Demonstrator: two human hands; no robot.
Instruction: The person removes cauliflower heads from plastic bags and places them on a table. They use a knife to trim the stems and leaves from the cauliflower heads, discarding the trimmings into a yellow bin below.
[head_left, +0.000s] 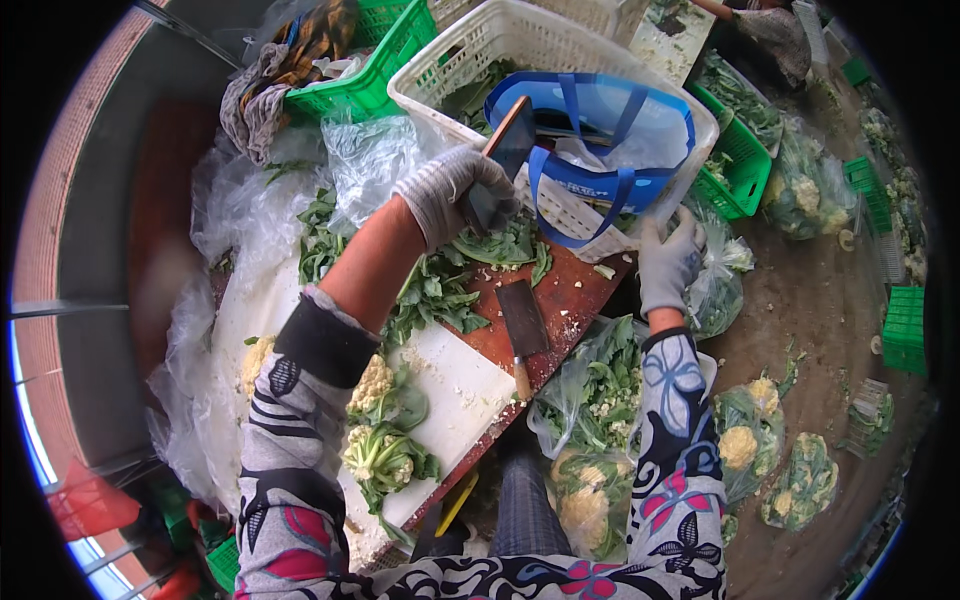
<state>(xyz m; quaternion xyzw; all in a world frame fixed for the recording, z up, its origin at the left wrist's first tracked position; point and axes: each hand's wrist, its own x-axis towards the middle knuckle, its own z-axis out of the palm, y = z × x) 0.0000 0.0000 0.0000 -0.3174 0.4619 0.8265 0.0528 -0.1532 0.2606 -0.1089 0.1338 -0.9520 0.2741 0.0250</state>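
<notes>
My left hand [462, 193], in a whitish knit glove, is closed around a dark, flat phone [514, 138] with a brown edge, held tilted above the leaves. Beyond it, a blue carry bag [655, 125] with its top agape sits in a white plastic basket [440, 62]. My right hand [670, 262], gloved too, is at the basket's near right corner, its thumb and fingers either side of the edge. Below both hands, a cleaver [522, 318] with a wooden handle lies on the reddish-brown board [585, 290], its handle toward me.
Cauliflower heads [378, 458] lie by a white cutting board [455, 375]. Loose green leaves [430, 295] and clear plastic sheets [255, 210] spread at left. Bagged cauliflowers [740, 445] stand on the floor at right. Green crates [735, 185] stand beyond the basket, and another person [775, 40] is at far right.
</notes>
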